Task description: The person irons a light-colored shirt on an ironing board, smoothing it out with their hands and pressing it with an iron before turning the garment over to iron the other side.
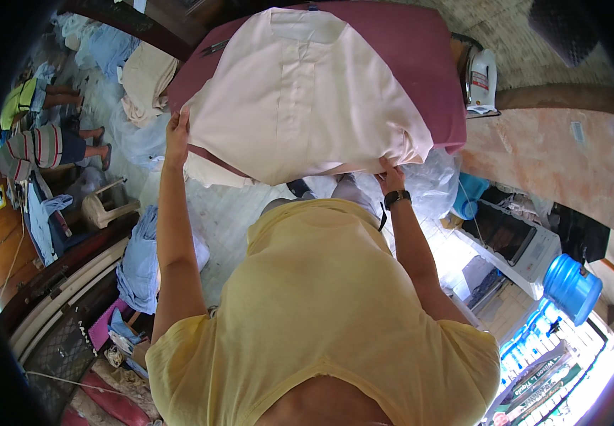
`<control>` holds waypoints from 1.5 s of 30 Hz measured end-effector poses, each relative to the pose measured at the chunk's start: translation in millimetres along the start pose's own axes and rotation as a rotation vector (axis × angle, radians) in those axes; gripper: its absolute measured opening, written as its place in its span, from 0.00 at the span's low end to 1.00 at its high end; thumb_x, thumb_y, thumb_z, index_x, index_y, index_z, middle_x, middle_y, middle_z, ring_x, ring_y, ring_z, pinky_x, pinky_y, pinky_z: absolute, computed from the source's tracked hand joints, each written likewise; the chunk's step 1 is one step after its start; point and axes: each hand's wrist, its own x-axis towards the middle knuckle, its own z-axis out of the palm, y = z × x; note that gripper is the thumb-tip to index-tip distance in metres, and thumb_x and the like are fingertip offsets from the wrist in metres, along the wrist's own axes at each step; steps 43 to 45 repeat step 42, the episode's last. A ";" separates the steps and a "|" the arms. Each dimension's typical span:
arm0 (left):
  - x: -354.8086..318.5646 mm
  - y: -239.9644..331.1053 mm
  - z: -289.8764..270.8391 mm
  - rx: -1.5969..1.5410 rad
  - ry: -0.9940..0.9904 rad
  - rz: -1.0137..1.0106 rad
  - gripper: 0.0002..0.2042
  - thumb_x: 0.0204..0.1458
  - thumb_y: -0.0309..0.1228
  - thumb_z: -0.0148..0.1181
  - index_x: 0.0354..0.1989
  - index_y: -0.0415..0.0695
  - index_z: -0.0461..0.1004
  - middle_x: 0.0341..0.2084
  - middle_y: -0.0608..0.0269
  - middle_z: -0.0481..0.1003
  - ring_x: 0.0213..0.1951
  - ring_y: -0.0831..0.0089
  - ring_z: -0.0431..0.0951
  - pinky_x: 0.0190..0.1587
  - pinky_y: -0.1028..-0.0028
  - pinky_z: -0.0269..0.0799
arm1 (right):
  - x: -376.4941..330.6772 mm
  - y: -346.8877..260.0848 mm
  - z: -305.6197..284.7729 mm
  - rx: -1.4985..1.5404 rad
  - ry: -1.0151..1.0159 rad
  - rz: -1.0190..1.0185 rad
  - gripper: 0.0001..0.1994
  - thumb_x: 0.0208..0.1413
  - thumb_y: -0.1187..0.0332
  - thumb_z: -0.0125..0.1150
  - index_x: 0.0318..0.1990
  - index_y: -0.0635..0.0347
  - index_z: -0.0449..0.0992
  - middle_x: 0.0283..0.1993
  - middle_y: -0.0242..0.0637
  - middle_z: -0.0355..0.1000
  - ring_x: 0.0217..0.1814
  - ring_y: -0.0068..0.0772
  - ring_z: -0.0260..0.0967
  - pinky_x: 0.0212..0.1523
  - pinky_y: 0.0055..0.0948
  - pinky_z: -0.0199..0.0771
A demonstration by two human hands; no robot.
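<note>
A cream shirt [342,106] with a buttoned front placket lies spread out over a table with a maroon cover [420,57]. At the shirt's left edge, my left hand [177,131] is closed on the cloth. My right hand [392,175], with a dark watch above it, pinches the lower right edge, where the fabric bunches into folds. Between the hands the near edge of the shirt hangs over the table's front. Dark thread snips [214,47] rest on the cover at the far left, beside the shirt.
A white object with a handle [482,77] stands at the table's right end. Cloth piles [149,74] and clear plastic [427,188] lie around the table. Two people [37,150] are at the far left. A blue water jug [572,287] and a microwave [509,238] are at right.
</note>
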 end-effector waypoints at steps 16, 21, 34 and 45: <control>-83.7 113.2 5.8 0.248 0.208 0.510 0.09 0.59 0.35 0.61 0.40 0.44 0.74 0.26 0.77 0.69 0.27 0.88 0.63 0.30 0.85 0.57 | -126.4 -230.5 35.5 -0.036 -0.485 -0.502 0.14 0.66 0.60 0.52 0.51 0.59 0.73 0.50 0.32 0.73 0.53 0.24 0.69 0.54 0.31 0.69; -99.6 214.8 -1.8 0.051 0.217 0.707 0.13 0.61 0.29 0.58 0.53 0.41 0.72 0.40 0.69 0.75 0.41 0.84 0.72 0.44 0.83 0.67 | -188.2 -390.5 118.2 -0.030 -0.524 -0.971 0.09 0.62 0.66 0.58 0.33 0.59 0.79 0.36 0.32 0.76 0.37 0.23 0.73 0.41 0.25 0.74; -181.6 377.0 -54.4 0.374 0.454 0.841 0.15 0.59 0.26 0.58 0.53 0.38 0.74 0.35 0.69 0.78 0.32 0.81 0.76 0.35 0.82 0.71 | -217.3 -489.4 312.0 -0.360 -1.102 -0.903 0.22 0.61 0.76 0.53 0.63 0.63 0.66 0.60 0.41 0.69 0.57 0.29 0.68 0.60 0.29 0.68; -225.8 397.9 -131.6 0.734 0.842 0.972 0.10 0.55 0.25 0.62 0.45 0.39 0.80 0.31 0.68 0.79 0.32 0.80 0.75 0.37 0.79 0.73 | -276.8 -482.7 412.9 -0.656 -0.747 -1.683 0.20 0.51 0.65 0.71 0.51 0.62 0.80 0.51 0.36 0.77 0.53 0.23 0.71 0.54 0.23 0.68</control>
